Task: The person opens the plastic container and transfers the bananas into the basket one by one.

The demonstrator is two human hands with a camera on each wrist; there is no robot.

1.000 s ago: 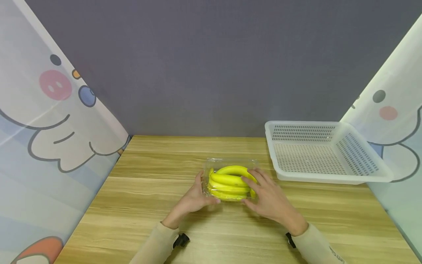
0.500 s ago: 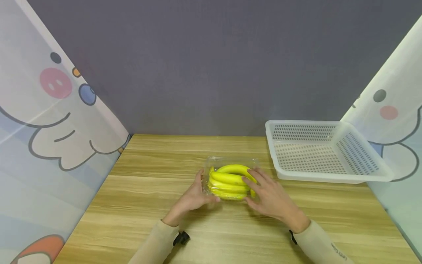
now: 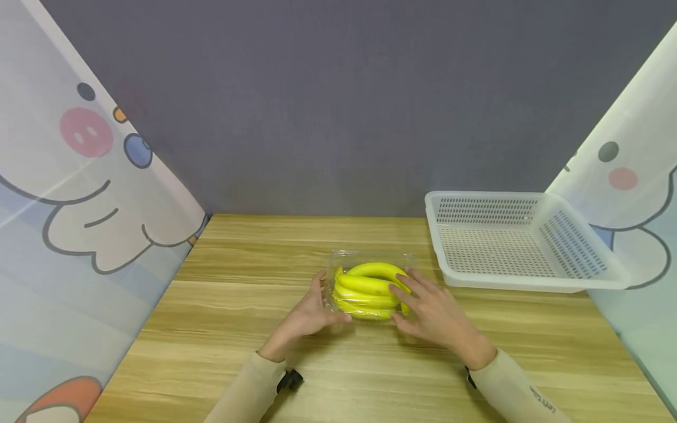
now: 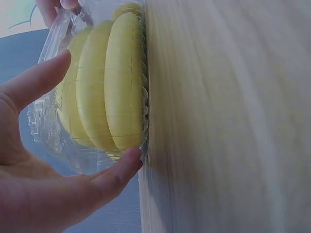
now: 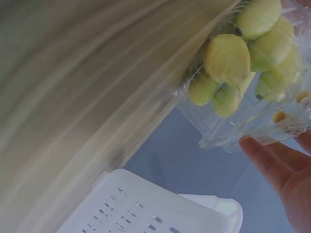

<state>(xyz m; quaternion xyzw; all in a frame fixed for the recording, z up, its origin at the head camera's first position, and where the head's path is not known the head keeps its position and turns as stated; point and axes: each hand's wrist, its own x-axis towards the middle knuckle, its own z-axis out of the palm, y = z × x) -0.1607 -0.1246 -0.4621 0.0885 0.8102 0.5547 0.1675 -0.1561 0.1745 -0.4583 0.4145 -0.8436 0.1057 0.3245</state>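
Observation:
A clear plastic clamshell box [image 3: 372,256] rests on the table with several yellow bananas [image 3: 365,286] inside. My left hand [image 3: 313,310] holds its left end, the thumb along the near side and the fingers round the far part. In the left wrist view, that thumb reaches low on the box wall, beside the bananas [image 4: 124,82]. At the other end my right hand [image 3: 436,314] grips the box, fingers spread over the top and thumb at the near edge. The right wrist view shows the banana ends [image 5: 227,59] through the plastic, with fingertips right at the box's edge.
A white perforated plastic basket [image 3: 508,281] stands at the back right of the wooden table [image 3: 238,258]. Behind the table rises a grey wall [image 3: 317,106]. Cartoon-printed curtains [image 3: 79,200] bound the left and right sides.
The right thumb has shifted slightly right along the box's near edge. The box, the bananas and the left hand stay almost where they were.

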